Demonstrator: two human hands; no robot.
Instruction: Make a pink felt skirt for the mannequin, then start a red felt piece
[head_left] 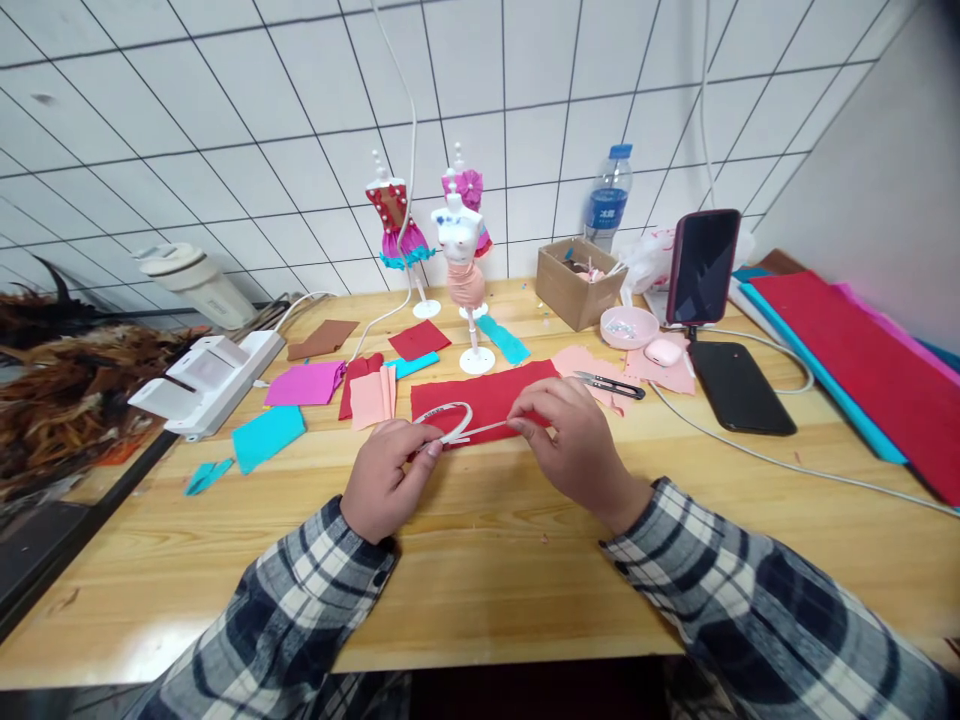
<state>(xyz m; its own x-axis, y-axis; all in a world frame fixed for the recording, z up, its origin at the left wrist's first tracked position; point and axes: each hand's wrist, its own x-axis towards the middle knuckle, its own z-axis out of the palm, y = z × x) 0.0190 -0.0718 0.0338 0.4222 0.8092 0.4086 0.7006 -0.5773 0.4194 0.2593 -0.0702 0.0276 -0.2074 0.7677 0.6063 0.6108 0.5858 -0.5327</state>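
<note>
A looped white tape (pixel 466 418), with small dark markings on part of it, is pinched between the thumb and fingers of my left hand (pixel 391 472). To the right, my right hand (pixel 571 448) pinches the thin white end that stretches from the loop. Both hands are just above a red fabric strip (pixel 495 395) lying on the wooden table (pixel 480 560). Behind the strip stands a small white mannequin (pixel 457 240) with peach fabric around its lower part. Black thread snips (pixel 613 385) lie right of the strip, on peach fabric.
Two dressed mannequins (pixel 390 215) (pixel 466 188), a cardboard box (pixel 576 285), a pink dish (pixel 628 327) and a bottle (pixel 609 200) stand behind. Phones (pixel 703 265) (pixel 741 388), cables and folded fabric (pixel 862 350) are right. Fabric scraps (pixel 268 437), a white charger (pixel 217 380) and a tumbler (pixel 199 283) are left.
</note>
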